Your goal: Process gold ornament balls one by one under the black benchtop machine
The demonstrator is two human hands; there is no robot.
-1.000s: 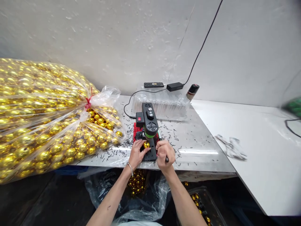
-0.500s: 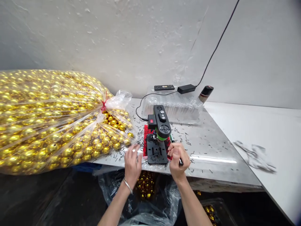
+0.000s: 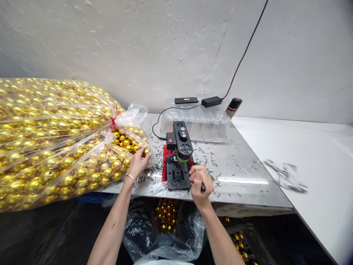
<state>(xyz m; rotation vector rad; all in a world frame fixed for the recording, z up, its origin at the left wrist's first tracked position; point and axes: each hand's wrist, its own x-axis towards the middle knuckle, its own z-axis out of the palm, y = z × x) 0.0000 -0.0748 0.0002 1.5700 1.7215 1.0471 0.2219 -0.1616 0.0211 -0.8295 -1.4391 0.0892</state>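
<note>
A small black and green press machine [image 3: 179, 146] stands on a black base plate [image 3: 178, 177] over a red mat at the table's front edge. My right hand [image 3: 200, 182] is closed around the machine's dark lever handle, just right of the base plate. My left hand [image 3: 138, 162] reaches left into the torn corner of a big clear plastic bag of gold balls [image 3: 55, 140], fingers closing on a gold ball [image 3: 145, 151] at the bag's edge. The base plate has nothing on it.
Black shavings litter the shiny table top [image 3: 242, 173]. Behind the machine lie clear plastic trays [image 3: 197, 123], a power adapter [image 3: 211, 101], a remote [image 3: 186, 99] and a spray can [image 3: 233, 106]. White gloves [image 3: 286, 175] rest on the white table at right. Bags with gold balls [image 3: 165, 215] hang below.
The gold ball under the machine is gone from the base plate. My left hand left the plate, dipped toward the front edge, then moved left to the big bag. My right hand stayed on the lever.
</note>
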